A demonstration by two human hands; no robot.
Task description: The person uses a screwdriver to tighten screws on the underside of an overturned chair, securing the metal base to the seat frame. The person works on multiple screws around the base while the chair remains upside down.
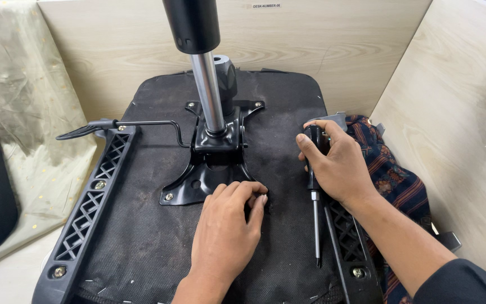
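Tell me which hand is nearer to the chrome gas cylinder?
Left. The left hand rests on the seat underside just below the chrome gas cylinder and its base plate; the right hand, holding a screwdriver, is farther right.

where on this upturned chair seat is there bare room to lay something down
Widest bare patch: the seat underside between the left armrest bracket and the left hand. A smaller strip lies behind the mounting plate, near the wooden wall. It is crowded between the plate and the right hand, which holds a screwdriver, shaft pointing toward the person.
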